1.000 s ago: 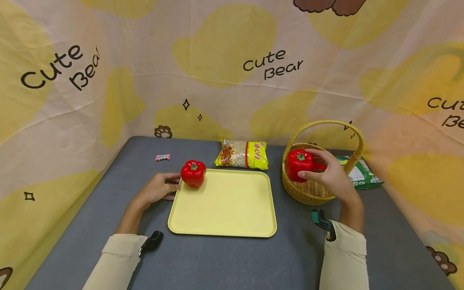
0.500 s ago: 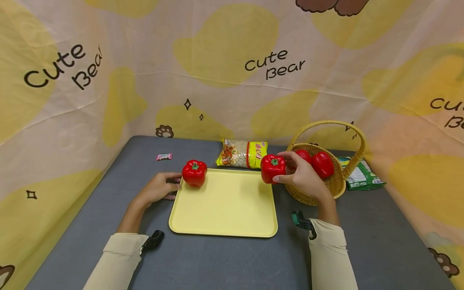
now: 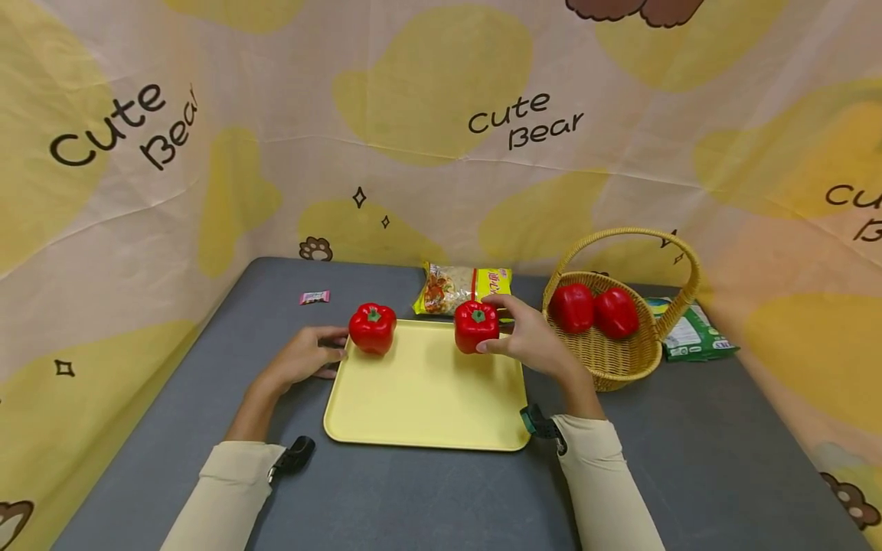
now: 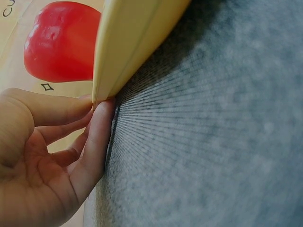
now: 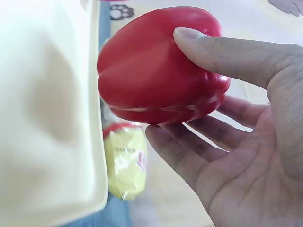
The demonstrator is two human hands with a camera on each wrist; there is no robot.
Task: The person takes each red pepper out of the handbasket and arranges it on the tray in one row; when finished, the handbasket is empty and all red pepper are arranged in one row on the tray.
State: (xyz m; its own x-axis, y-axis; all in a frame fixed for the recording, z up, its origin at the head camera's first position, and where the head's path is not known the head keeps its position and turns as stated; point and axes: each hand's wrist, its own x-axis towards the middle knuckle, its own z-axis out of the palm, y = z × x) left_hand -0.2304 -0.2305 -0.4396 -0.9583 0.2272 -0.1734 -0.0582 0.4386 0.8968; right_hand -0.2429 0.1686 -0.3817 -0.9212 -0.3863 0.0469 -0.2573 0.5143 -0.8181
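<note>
A red bell pepper point(image 3: 476, 327) with a green stem is held in my right hand point(image 3: 527, 335), over the far right part of the yellow tray point(image 3: 427, 405). In the right wrist view, the thumb lies across the held pepper point(image 5: 156, 66) and the fingers curl below it. My left hand point(image 3: 303, 358) pinches the tray's left rim. The left wrist view has the thumb above the rim point(image 4: 102, 61) and a finger beneath it. Another red bell pepper point(image 3: 372, 329) sits in the tray's far left corner, close to the left hand.
Two red peppers point(image 3: 573, 308) lie in a wicker basket point(image 3: 606, 367) with a tall handle, right of the tray. Behind the tray is a yellow food packet point(image 3: 448, 289). A green packet point(image 3: 696, 333) lies beside the basket, and a small pink wrapper point(image 3: 315, 297) lies at the back left.
My right hand has carried the pepper out of the basket and leftward over the tray. Two peppers in the basket have come into full view. The left hand stays at the rim.
</note>
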